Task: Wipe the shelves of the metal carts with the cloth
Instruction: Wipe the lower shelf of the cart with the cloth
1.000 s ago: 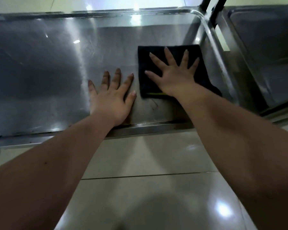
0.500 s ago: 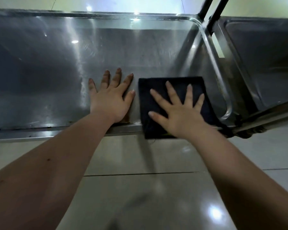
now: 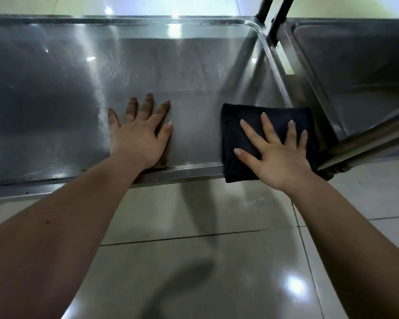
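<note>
A folded dark cloth (image 3: 242, 125) lies at the near right corner of a low steel cart shelf (image 3: 55, 100), its near edge draped over the shelf's front rim. My right hand (image 3: 276, 155) presses flat on the cloth with fingers spread. To its left, my left hand (image 3: 138, 134) rests flat on the bare shelf, fingers spread, close to the front rim. A second metal cart's shelf (image 3: 355, 65) stands at the right.
Two dark upright posts (image 3: 272, 21) rise between the carts at the far right corner. A shiny rail (image 3: 366, 139) of the second cart runs just right of the cloth. Glossy floor tiles (image 3: 194, 261) lie below the shelf's front rim.
My right hand has dragged the cloth from the far right part of the shelf toward me and then rightward into the near corner. My left hand has stayed in place.
</note>
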Demonstrator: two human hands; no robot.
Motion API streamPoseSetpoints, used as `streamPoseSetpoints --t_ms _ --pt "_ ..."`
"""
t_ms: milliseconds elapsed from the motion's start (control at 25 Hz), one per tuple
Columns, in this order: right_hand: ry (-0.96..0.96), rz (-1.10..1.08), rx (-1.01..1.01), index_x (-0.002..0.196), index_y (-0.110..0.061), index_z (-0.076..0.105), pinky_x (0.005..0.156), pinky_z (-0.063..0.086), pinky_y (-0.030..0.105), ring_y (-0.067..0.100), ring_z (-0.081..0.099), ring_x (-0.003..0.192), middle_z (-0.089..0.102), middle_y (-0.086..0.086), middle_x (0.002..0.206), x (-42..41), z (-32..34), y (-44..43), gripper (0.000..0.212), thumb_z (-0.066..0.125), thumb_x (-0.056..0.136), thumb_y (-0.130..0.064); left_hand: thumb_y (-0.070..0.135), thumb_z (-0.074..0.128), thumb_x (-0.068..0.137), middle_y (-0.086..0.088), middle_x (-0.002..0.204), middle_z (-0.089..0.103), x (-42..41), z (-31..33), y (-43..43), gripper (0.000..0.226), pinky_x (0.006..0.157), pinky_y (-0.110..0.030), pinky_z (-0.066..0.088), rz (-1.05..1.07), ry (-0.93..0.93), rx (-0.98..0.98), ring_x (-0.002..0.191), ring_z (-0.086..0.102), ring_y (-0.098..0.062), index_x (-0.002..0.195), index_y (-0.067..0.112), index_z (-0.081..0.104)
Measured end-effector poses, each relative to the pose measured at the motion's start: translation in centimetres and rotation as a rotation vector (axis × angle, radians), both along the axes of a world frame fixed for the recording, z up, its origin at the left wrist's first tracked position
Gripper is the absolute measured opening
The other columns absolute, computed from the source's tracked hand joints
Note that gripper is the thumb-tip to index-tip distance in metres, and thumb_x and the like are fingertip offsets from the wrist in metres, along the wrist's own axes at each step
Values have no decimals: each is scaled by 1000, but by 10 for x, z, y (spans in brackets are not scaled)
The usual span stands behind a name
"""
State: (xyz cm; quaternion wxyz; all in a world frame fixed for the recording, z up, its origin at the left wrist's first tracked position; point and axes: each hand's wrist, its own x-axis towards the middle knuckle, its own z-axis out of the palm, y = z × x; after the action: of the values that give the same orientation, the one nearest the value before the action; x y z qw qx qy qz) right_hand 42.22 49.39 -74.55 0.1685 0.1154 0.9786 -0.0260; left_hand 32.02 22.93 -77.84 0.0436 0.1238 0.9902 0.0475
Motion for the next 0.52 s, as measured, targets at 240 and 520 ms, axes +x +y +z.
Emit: streamPoseSetpoints --t_ms 240,520 --pt "94 224 -6 144 -57 -15 113 -8 65 51 -18 142 -20 -8 161 22 -4 -87 64 3 86 -76 54 12 99 8 164 -3 0 0 1 54 115 -62 -4 4 14 -11 150 -4 -23 152 48 2" --pt "151 30 -18 144 -60 -6 116 -10 57 43 -10 146 -9 -14 162 31 -5 -21 67 3 82 -80 53 16 99 7 164 2 1 0 1 54 115 -63 -2 -2 22 3 150 0 -24 152 46 8"
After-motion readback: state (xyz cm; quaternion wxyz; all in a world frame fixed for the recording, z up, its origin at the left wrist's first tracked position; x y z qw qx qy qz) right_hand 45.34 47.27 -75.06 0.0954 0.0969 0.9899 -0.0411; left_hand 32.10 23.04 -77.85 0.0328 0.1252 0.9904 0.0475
